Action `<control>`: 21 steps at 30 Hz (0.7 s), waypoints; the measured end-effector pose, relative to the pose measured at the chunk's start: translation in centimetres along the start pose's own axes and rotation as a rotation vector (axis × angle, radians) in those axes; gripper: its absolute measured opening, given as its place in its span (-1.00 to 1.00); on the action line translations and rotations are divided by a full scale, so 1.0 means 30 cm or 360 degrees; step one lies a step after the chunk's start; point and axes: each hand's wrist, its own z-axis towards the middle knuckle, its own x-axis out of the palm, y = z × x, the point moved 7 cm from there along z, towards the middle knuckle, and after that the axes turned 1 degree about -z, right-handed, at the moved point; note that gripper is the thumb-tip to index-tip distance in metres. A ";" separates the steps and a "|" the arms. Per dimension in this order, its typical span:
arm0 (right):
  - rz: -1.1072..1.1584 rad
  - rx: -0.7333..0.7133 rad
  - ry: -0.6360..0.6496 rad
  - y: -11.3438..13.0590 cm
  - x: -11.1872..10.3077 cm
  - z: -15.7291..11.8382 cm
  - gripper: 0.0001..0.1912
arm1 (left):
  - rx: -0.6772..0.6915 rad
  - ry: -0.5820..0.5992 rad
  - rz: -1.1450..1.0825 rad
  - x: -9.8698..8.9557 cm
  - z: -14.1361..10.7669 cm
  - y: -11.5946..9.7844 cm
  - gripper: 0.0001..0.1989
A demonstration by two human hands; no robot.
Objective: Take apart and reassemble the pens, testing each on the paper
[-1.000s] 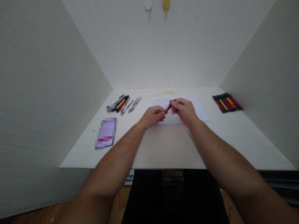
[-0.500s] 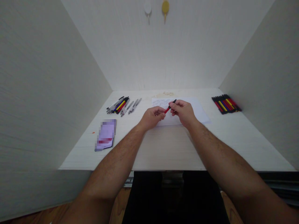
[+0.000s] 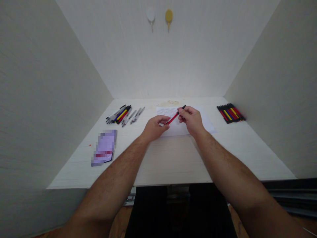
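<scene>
A red pen with a black tip section (image 3: 173, 118) is held slantwise over the white paper, its black end up and to the right. My right hand (image 3: 192, 120) pinches the pen near that black end. At the lower red end, my left hand (image 3: 155, 128) has its thumb and fingers closed around the pen. Beneath both hands lies the sheet of paper (image 3: 177, 130), with scribbled marks near its upper left.
To the left lie a bundle of coloured and clear pens (image 3: 120, 114) and several loose clear pens (image 3: 137, 115). A pixelated purple phone (image 3: 105, 145) is nearer me. At the right, a row of red, yellow and blue pens (image 3: 230, 113) lies by the side wall (image 3: 279, 99).
My left hand has slid down and left along the pen, so more of its red barrel shows. The right hand keeps its pinch. The whole view has shifted slightly.
</scene>
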 end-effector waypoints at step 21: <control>0.0023 -0.0027 0.0050 0.000 0.005 0.000 -0.73 | -0.0004 -0.0080 0.0037 -0.014 -0.008 -0.019 -0.67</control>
